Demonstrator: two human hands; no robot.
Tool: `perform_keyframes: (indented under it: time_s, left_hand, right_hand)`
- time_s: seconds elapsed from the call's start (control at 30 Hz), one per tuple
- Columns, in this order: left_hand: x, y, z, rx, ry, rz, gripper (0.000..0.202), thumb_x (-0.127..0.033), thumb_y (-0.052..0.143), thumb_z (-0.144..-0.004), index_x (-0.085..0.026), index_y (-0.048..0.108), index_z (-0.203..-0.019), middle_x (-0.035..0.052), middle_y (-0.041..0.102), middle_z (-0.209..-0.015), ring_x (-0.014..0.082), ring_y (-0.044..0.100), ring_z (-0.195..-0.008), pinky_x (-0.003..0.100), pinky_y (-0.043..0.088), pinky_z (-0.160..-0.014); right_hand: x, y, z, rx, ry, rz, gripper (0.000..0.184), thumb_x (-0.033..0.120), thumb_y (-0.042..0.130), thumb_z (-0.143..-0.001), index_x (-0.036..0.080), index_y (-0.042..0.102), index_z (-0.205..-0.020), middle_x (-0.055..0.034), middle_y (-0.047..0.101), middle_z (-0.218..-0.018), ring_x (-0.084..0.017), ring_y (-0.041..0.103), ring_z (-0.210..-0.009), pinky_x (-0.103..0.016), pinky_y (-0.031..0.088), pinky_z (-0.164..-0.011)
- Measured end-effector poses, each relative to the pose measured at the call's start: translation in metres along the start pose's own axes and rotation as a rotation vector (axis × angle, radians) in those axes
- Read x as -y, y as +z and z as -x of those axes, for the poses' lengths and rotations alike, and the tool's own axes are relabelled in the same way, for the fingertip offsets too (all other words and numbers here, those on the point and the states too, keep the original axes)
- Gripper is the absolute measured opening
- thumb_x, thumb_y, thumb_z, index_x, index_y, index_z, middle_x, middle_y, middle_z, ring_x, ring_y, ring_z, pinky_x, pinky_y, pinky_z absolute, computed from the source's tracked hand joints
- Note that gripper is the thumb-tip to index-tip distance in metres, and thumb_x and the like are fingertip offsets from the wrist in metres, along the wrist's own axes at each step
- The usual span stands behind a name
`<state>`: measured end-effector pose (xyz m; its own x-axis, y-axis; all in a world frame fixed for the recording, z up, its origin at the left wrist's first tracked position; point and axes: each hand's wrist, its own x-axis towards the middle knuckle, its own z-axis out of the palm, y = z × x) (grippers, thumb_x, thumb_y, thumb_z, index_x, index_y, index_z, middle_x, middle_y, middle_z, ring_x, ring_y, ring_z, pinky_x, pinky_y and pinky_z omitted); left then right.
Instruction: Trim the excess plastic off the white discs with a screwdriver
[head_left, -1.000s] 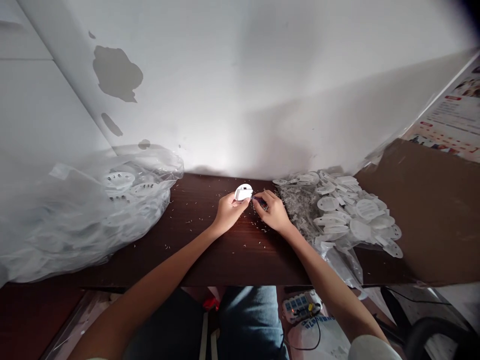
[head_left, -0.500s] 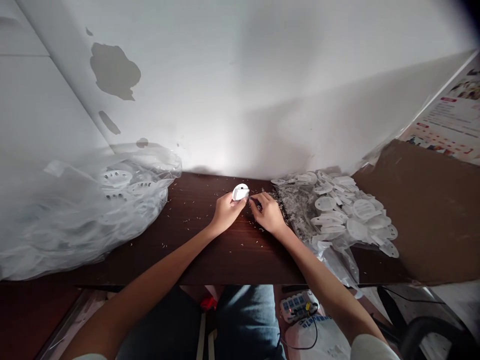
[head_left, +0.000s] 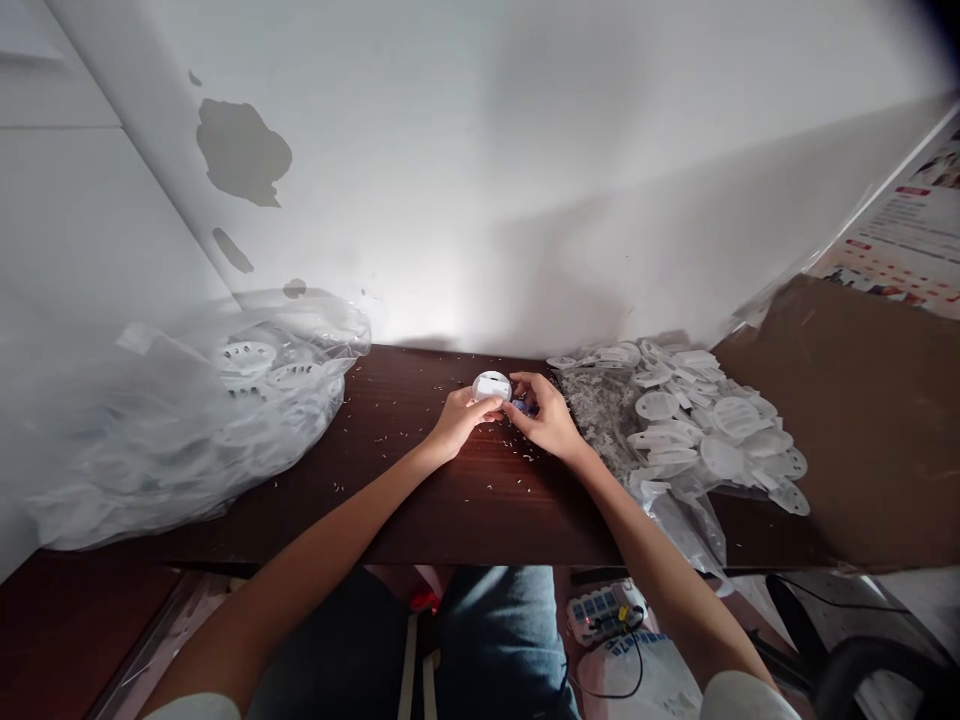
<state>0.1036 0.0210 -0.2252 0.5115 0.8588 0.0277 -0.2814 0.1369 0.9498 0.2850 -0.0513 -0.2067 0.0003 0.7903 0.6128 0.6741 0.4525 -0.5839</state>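
Note:
Above the middle of the dark table, a round white plastic piece (head_left: 491,386) with a raised rectangular part is pinched in my left hand (head_left: 457,420), thumb across its lower front. My right hand (head_left: 550,420) is curled at the right side of the piece, its thumb and index finger at that edge. A small blue object (head_left: 526,408), mostly covered by the fingers, shows inside my right hand; its kind cannot be made out. Tiny white scraps (head_left: 517,484) are scattered on the tabletop around both hands.
On the left lies a big clear plastic bag (head_left: 187,440) full of white pieces. Similar oval pieces (head_left: 724,458) are heaped on the right, beside a pile of small clear bits (head_left: 600,410). A cardboard box (head_left: 862,420) stands farther right. Below the table is a power strip (head_left: 604,610).
My right hand has moved up against the white piece, its fingers now at the right edge. The piece has turned a little, and the blue object shows more. The view has shifted slightly.

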Motion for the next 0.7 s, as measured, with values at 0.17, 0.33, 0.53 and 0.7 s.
perform_keyframes:
  time_s: [0.17, 0.33, 0.53, 0.7]
  left_hand:
    - [0.0022, -0.0012, -0.0009, 0.038, 0.011, -0.009, 0.038, -0.037, 0.088, -0.074, -0.014, 0.079, -0.103, 0.0091, 0.079, -0.095, 0.0195, 0.073, -0.083, 0.036, 0.059, -0.083]
    - [0.0014, -0.0017, -0.0002, 0.054, 0.022, -0.019, 0.038, -0.037, 0.087, -0.075, -0.014, 0.079, -0.104, 0.0085, 0.078, -0.094, 0.0183, 0.073, -0.081, 0.034, 0.058, -0.081]
    - [0.0026, -0.002, 0.0002, 0.073, 0.017, -0.037, 0.04, -0.038, 0.086, -0.077, -0.014, 0.079, -0.108, 0.0091, 0.079, -0.095, 0.018, 0.073, -0.08, 0.032, 0.057, -0.079]
    - [0.0016, -0.0034, 0.0004, 0.074, 0.001, -0.032, 0.038, -0.04, 0.087, -0.075, -0.013, 0.079, -0.101, 0.0082, 0.077, -0.087, 0.0169, 0.071, -0.073, 0.031, 0.056, -0.075]
  right_hand:
    - [0.0006, -0.0032, -0.0005, 0.041, -0.077, -0.014, 0.034, 0.032, 0.071, -0.095, 0.023, 0.067, -0.128, -0.0086, 0.069, -0.108, -0.021, 0.063, -0.086, -0.035, 0.054, -0.071]
    - [0.003, -0.0023, -0.0006, 0.033, -0.075, -0.021, 0.028, 0.033, 0.071, -0.097, 0.022, 0.069, -0.122, -0.0082, 0.07, -0.104, -0.02, 0.063, -0.083, -0.035, 0.054, -0.069]
    - [0.0008, -0.0013, 0.0006, 0.032, -0.063, -0.007, 0.024, 0.036, 0.069, -0.098, 0.022, 0.069, -0.117, -0.0067, 0.069, -0.098, -0.021, 0.061, -0.081, -0.036, 0.053, -0.073]
    - [-0.0001, 0.0014, 0.0011, 0.04, -0.045, -0.019, 0.022, 0.036, 0.067, -0.1, 0.022, 0.068, -0.116, -0.0071, 0.069, -0.101, -0.022, 0.063, -0.086, -0.037, 0.052, -0.076]
